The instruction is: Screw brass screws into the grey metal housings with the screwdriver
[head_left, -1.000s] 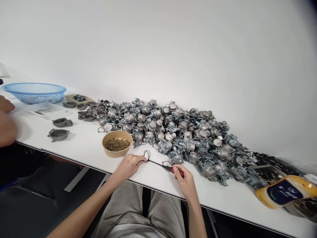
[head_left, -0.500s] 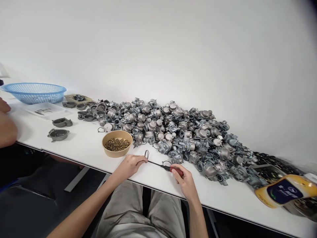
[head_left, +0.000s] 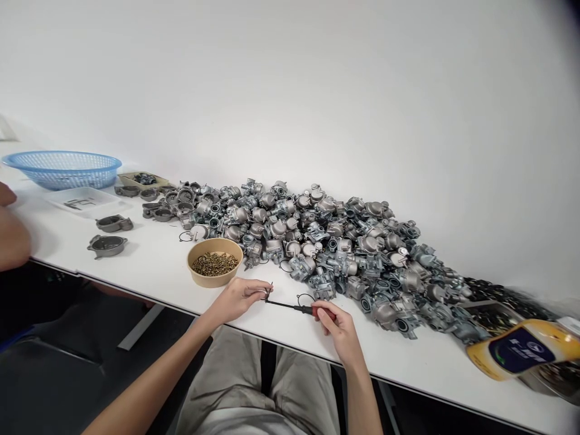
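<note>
My right hand (head_left: 339,329) is wrapped round the red handle of a screwdriver (head_left: 287,306), whose dark shaft points left above the table. At its tip, my left hand (head_left: 239,298) pinches a thin black ring gasket (head_left: 269,291). Part of that ring is hidden by the fingers, and I cannot tell whether it touches the shaft. Just behind the right hand another black ring (head_left: 305,297) lies on the white table. A tan paper bowl (head_left: 212,280) of brass-coloured screws (head_left: 215,264) stands behind my left hand.
Metal carburetors (head_left: 276,228) form a large heap along the wall. Loose float bowls (head_left: 107,246), a white tray (head_left: 93,209) and a blue basket (head_left: 67,176) are at left. A yellow bottle (head_left: 521,350) lies tilted at right. Another person's arm (head_left: 12,238) shows at far left.
The black ring at the screwdriver tip has tilted and dropped from its upright loop. My left fingers have shifted slightly; the right hand and screwdriver are nearly in the same place.
</note>
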A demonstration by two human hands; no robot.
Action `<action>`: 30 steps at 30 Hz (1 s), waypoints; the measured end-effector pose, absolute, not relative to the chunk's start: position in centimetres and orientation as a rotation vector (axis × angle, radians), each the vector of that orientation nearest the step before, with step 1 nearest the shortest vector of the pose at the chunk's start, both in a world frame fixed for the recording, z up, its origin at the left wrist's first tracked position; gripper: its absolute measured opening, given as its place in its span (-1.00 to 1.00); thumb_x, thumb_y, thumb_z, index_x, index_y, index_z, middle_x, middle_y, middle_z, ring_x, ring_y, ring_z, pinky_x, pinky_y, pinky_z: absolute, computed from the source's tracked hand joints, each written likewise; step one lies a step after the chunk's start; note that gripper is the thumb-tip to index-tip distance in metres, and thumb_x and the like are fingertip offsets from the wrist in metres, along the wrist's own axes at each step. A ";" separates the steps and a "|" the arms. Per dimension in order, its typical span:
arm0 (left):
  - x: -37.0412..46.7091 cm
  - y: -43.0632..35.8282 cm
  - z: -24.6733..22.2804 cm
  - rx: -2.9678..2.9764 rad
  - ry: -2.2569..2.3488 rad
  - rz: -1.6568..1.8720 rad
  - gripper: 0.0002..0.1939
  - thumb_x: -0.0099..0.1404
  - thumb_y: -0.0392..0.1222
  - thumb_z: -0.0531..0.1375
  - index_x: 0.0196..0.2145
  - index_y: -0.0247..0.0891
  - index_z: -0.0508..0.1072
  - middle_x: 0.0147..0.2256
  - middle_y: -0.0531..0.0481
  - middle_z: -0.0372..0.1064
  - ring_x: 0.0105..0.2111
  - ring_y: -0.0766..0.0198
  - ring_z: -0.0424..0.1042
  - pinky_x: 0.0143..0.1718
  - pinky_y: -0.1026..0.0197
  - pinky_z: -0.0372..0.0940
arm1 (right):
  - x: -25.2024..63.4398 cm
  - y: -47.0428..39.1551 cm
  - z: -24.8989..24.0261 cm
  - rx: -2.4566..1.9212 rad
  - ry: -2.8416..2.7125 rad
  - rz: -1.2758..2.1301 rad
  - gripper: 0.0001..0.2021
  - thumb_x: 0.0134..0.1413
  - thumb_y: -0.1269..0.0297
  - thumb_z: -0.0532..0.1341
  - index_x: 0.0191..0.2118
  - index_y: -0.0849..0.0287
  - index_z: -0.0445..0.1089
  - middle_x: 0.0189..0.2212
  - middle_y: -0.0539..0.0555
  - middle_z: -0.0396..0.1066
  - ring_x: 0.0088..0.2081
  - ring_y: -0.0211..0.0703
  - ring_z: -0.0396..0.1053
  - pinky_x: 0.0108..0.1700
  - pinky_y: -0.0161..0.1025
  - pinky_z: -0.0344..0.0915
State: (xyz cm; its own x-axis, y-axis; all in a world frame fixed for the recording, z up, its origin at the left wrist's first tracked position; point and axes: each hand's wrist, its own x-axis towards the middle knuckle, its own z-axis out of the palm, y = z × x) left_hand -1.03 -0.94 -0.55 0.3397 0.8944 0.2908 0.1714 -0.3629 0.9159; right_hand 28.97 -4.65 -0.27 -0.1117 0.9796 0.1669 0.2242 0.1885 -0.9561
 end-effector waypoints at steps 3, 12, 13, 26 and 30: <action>-1.1 -0.9 -0.4 1.672 0.948 1.089 -0.69 0.26 -0.17 0.25 -0.07 -0.32 0.58 -0.10 -0.16 0.58 -0.17 0.08 0.60 -0.07 0.15 0.48 | 29.1 -4.6 -0.5 -1.172 -1.486 1.007 -0.64 0.19 0.01 0.25 -0.14 0.25 0.50 -0.41 0.09 0.36 -0.52 -0.30 0.10 -0.50 -0.33 0.05; -1.5 -0.9 -0.2 1.535 0.920 1.117 -0.47 0.23 -0.27 0.24 0.17 -0.31 0.41 -0.10 -0.18 0.57 -0.20 0.07 0.61 -0.18 0.14 0.48 | 29.4 -4.4 -1.1 -1.159 -1.408 1.013 -0.64 0.19 0.01 0.26 -0.14 0.24 0.50 -0.43 0.08 0.35 -0.54 -0.32 0.10 -0.54 -0.34 -0.02; -1.4 -1.0 -0.1 1.526 0.913 1.114 -0.44 0.24 -0.27 0.24 0.20 -0.28 0.38 -0.02 -0.20 0.52 -0.20 0.08 0.60 -0.19 0.14 0.49 | 29.3 -4.4 -1.0 -1.161 -1.408 1.014 -0.63 0.18 0.00 0.26 -0.14 0.24 0.50 -0.43 0.08 0.36 -0.54 -0.32 0.09 -0.54 -0.34 -0.01; -1.6 -1.5 0.3 1.599 0.715 0.997 -0.42 0.33 -0.17 0.24 0.28 -0.27 0.29 0.02 -0.28 0.48 -0.16 0.06 0.57 -0.22 0.11 0.50 | 29.1 -4.6 -0.7 -1.158 -1.470 1.029 -0.61 0.19 -0.02 0.25 -0.11 0.24 0.51 -0.40 0.11 0.39 -0.53 -0.30 0.11 -0.52 -0.33 0.05; -1.7 -1.5 0.2 1.642 0.715 0.936 -0.33 0.31 -0.17 0.28 0.32 -0.27 0.21 -0.21 -0.20 0.60 -0.21 0.06 0.59 -0.16 0.07 0.47 | 29.2 -4.8 -0.8 -1.156 -1.473 1.034 -0.60 0.20 -0.02 0.25 -0.10 0.25 0.50 -0.39 0.12 0.40 -0.52 -0.29 0.11 -0.52 -0.33 0.05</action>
